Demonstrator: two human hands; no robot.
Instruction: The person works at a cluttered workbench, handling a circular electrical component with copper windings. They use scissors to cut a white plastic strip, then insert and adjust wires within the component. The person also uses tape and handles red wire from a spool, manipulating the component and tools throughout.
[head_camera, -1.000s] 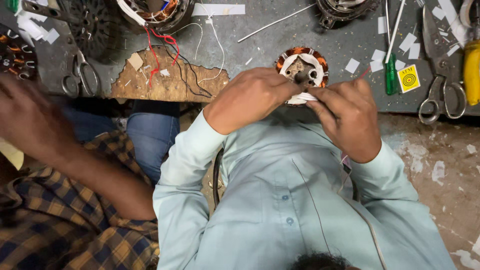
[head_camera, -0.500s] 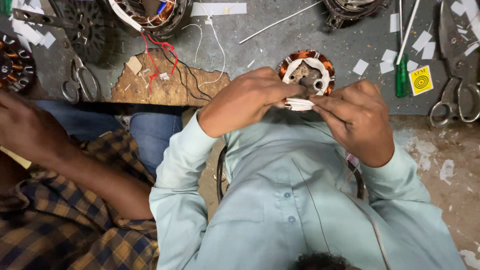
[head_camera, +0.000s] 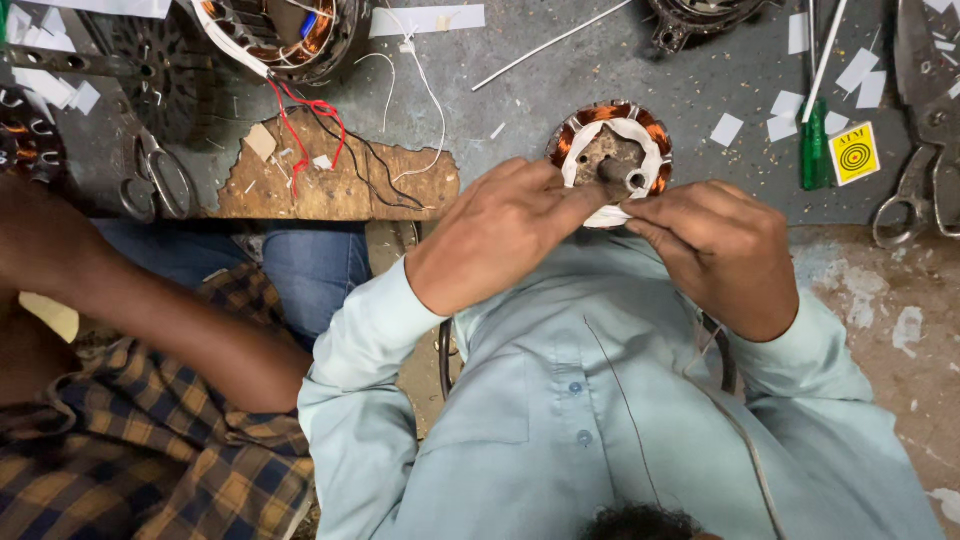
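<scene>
Nearest the camera, both hands meet over the near rim of a small stator (head_camera: 611, 160) that rests on the grey bench (head_camera: 520, 110), just past the bench's near edge. The left hand (head_camera: 497, 236) reaches in with its fingers extended, the tips pressing on white insulation paper (head_camera: 606, 214) at the stator's near side. The right hand (head_camera: 715, 250) pinches the same paper between thumb and forefinger.

The risks, as I judge them: the paper could tear or slip out of its slot if pulled unevenly, and fingertips could scrape on the metal core or nick the copper winding (head_camera: 655, 128). The stator sits close to the bench edge — a hard tug toward the body might drag it off.

To the left, a co-worker's arm (head_camera: 150, 310) crowds that side. Farther out, scissors (head_camera: 160, 180), red wires (head_camera: 300, 125), a green screwdriver (head_camera: 812, 140) and paper scraps (head_camera: 726, 130) ring the stator — free room lies mostly just to its far left.
</scene>
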